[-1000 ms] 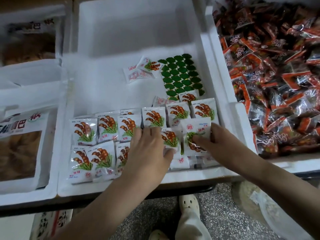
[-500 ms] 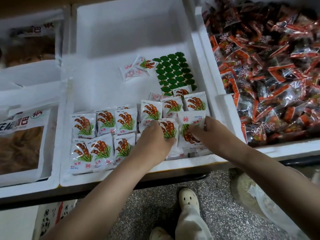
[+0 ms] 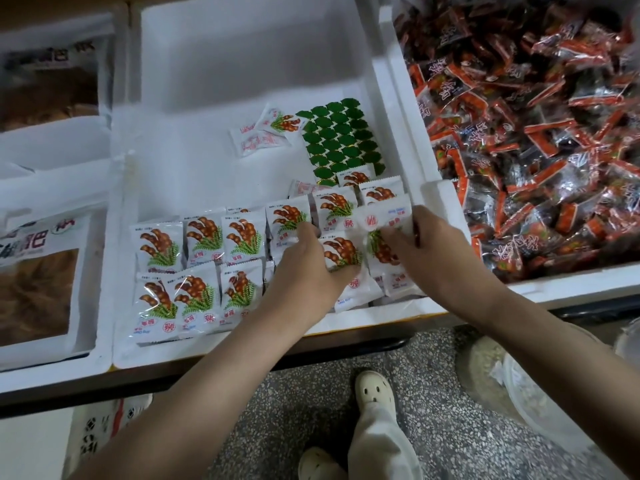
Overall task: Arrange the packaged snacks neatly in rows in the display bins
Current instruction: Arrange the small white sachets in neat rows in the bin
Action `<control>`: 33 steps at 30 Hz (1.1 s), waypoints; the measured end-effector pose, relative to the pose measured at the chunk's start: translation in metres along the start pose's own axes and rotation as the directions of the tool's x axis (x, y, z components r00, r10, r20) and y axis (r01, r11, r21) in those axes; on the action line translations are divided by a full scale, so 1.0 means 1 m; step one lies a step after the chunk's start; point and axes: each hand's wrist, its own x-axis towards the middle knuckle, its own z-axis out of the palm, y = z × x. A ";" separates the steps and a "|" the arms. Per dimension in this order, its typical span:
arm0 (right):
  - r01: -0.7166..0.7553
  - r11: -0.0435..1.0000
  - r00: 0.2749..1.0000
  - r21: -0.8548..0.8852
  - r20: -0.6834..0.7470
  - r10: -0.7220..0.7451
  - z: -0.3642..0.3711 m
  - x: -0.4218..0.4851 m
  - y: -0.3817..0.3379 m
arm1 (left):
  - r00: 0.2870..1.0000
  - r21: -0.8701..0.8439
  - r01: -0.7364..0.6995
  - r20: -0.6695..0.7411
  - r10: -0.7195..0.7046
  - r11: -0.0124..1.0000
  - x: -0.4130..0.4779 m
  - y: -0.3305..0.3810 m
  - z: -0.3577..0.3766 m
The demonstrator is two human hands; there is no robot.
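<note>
Small white snack packets printed with brown pods and green leaves lie in two rows along the near side of the white foam bin. My left hand grips one packet at the right end of the near row. Beside it, my right hand pinches the neighbouring packet by its right edge. More packets are stacked under both hands. Two loose packets lie farther back in the bin.
A green patterned sheet lies at the bin's right side. A bin heaped with red and black wrapped snacks stands to the right. Large bags of brown snacks fill the left bins. Below the shelf are speckled floor and my white shoes.
Both hands have shifted slightly back and right along the near row. My left hand went from lying flat on the packets to gripping one; my right hand took the neighbouring packet by its edge.
</note>
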 end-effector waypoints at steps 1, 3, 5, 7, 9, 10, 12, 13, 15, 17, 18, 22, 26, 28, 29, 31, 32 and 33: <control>0.033 0.999 0.998 0.000 -0.055 -0.033 -0.001 0.001 -0.003 | 1.000 0.028 -0.017 -0.015 0.018 0.999 -0.001 -0.001 0.001; 0.094 0.996 0.988 -0.003 -0.126 -0.094 -0.002 0.003 -0.008 | 0.998 0.069 -0.048 -0.029 0.050 0.996 -0.004 -0.002 0.001; 0.148 0.988 0.977 0.041 -0.164 -0.140 -0.002 0.006 -0.015 | 0.994 0.074 -0.099 -0.030 0.101 0.992 -0.008 -0.005 -0.004; 0.168 0.979 0.976 0.117 -0.162 -0.148 -0.002 0.008 -0.020 | 0.986 0.079 -0.152 -0.052 0.157 0.985 -0.017 -0.012 -0.013; 0.159 0.967 0.984 0.202 -0.114 -0.138 0.001 0.011 -0.026 | 0.963 0.183 -0.216 -0.123 0.241 0.959 -0.024 -0.025 -0.025; 0.145 0.961 0.989 0.234 -0.078 -0.130 0.004 0.013 -0.028 | 0.943 0.271 -0.237 -0.167 0.288 0.933 -0.026 -0.034 -0.030; 0.120 0.959 0.992 0.256 0.002 -0.125 0.013 0.017 -0.033 | 0.924 0.395 -0.227 -0.201 0.325 0.890 -0.026 -0.055 -0.036; 0.122 0.961 0.990 0.249 0.041 -0.136 0.019 0.018 -0.036 | 0.927 0.424 -0.213 -0.196 0.319 0.880 -0.027 -0.063 -0.038; 0.171 0.966 0.975 0.192 0.111 -0.194 0.031 0.022 -0.040 | 0.943 0.433 -0.192 -0.167 0.287 0.881 -0.031 -0.073 -0.037; 0.255 0.965 0.945 0.064 0.197 -0.262 0.044 0.026 -0.043 | 0.949 0.373 -0.180 -0.178 0.260 0.910 -0.036 -0.077 -0.034; 0.294 0.956 0.927 0.004 0.241 -0.286 0.050 0.028 -0.043 | 0.947 0.332 -0.176 -0.202 0.251 0.927 -0.038 -0.078 -0.033; 0.380 0.901 0.897 -0.211 0.322 -0.303 0.067 0.029 -0.031 | 0.926 0.255 -0.215 -0.254 0.280 0.943 -0.041 -0.077 -0.031; 0.490 0.774 0.870 -0.402 0.287 -0.401 0.076 0.026 -0.016 | 0.908 0.351 -0.342 -0.117 0.403 0.872 -0.039 -0.073 -0.026; 0.553 0.715 0.833 -0.427 0.277 -0.479 0.077 0.026 -0.010 | 0.904 0.377 -0.374 -0.055 0.424 0.847 -0.033 -0.077 -0.021; 0.572 0.686 0.819 -0.450 0.265 -0.509 0.077 0.025 -0.008 | 0.902 0.422 -0.375 -0.041 0.431 0.825 -0.030 -0.081 -0.019; 0.575 0.639 0.811 -0.510 0.252 -0.528 0.076 0.023 -0.003 | 0.905 0.508 -0.361 -0.013 0.426 0.782 -0.029 -0.084 -0.017; 0.570 0.628 0.813 -0.530 0.255 -0.523 0.074 0.022 0.000 | 0.906 0.513 -0.359 -0.007 0.423 0.779 -0.029 -0.085 -0.017; 0.566 0.631 0.818 -0.530 0.266 -0.511 0.072 0.021 0.003 | 0.901 0.505 -0.369 -0.013 0.434 0.780 -0.028 -0.086 -0.016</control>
